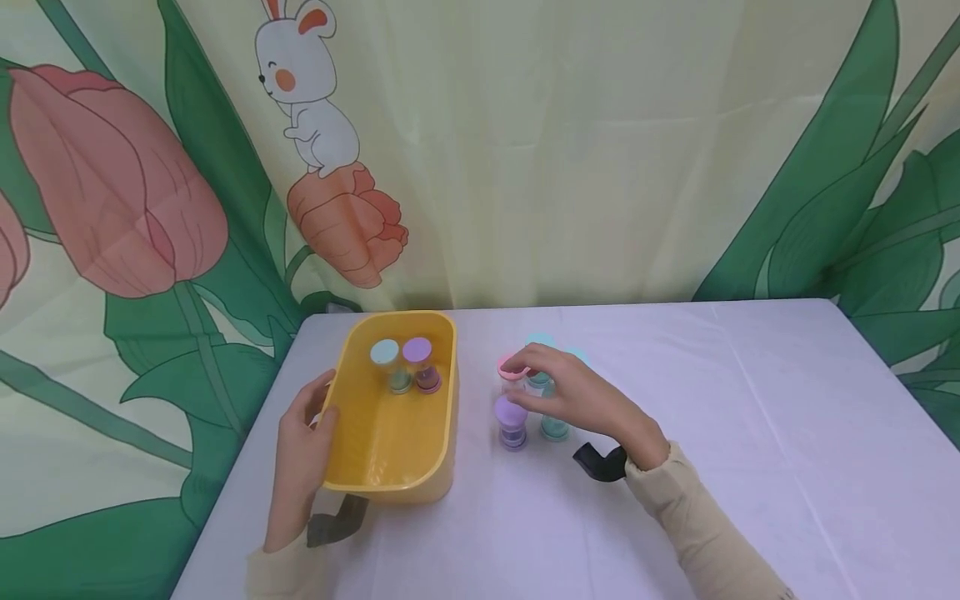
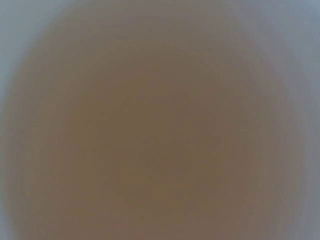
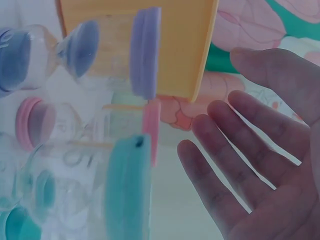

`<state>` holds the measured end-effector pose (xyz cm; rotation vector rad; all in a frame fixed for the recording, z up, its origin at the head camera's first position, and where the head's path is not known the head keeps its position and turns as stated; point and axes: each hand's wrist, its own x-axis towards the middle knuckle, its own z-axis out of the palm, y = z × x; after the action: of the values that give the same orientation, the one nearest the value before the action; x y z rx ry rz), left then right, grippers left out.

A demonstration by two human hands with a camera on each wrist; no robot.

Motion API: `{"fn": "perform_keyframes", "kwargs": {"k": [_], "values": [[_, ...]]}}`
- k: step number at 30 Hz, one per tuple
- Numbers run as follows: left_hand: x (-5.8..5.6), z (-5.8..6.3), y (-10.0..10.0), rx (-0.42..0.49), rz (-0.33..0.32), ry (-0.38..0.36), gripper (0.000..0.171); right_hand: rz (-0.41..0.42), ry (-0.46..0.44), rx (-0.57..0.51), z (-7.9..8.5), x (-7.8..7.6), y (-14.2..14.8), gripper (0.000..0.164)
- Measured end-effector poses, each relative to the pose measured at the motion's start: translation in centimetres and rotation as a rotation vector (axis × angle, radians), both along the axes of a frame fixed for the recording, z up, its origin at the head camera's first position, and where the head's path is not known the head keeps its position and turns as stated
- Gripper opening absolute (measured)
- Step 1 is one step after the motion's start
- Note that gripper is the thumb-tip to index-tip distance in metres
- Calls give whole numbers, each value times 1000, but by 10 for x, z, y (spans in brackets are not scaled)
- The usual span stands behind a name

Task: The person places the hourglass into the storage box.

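My left hand (image 1: 303,446) grips the left side of a yellow plastic bin (image 1: 405,486), its thumb at the rim. Inside stand a light blue hourglass (image 1: 385,352) and a purple hourglass (image 1: 417,350). Over a cluster of hourglasses right of the bin, my right hand (image 1: 573,392) reaches with thumb and fingers spread, holding nothing. Another purple hourglass (image 1: 512,414) is nearest the bin, with a pink one (image 3: 151,130) behind it and a teal one (image 3: 127,190) beside it. In the right wrist view, the right hand (image 3: 287,205) is apart from their caps. Brown blur fills the left wrist view.
More blue-teal hourglasses (image 1: 540,340) stand at the back of the cluster, partly hidden by the right hand. A white cloth (image 1: 750,467) covers the table. Behind its far edge hangs a curtain (image 1: 562,167) printed with tulips and a rabbit.
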<state>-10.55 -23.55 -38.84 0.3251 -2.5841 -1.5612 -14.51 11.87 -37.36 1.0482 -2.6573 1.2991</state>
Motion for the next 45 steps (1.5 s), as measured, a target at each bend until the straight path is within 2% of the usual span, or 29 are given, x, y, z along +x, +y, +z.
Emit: {"fn": "perform_keyframes", "kwargs": {"k": [9, 21, 34, 38, 45], "values": [[-1, 1, 2, -7, 11, -14, 49, -63, 13, 31, -7, 9, 19, 32], [0, 1, 2, -15, 19, -13, 49, -49, 74, 23, -19, 11, 33, 34], [0, 1, 3, -23, 23, -17, 48, -77, 13, 48, -29, 15, 43, 44], [1, 1, 3, -24, 24, -20, 48, -80, -42, 36, -34, 15, 44, 45], [1, 1, 3, -19, 24, -13, 49, -72, -149, -48, -42, 13, 46, 45]]}}
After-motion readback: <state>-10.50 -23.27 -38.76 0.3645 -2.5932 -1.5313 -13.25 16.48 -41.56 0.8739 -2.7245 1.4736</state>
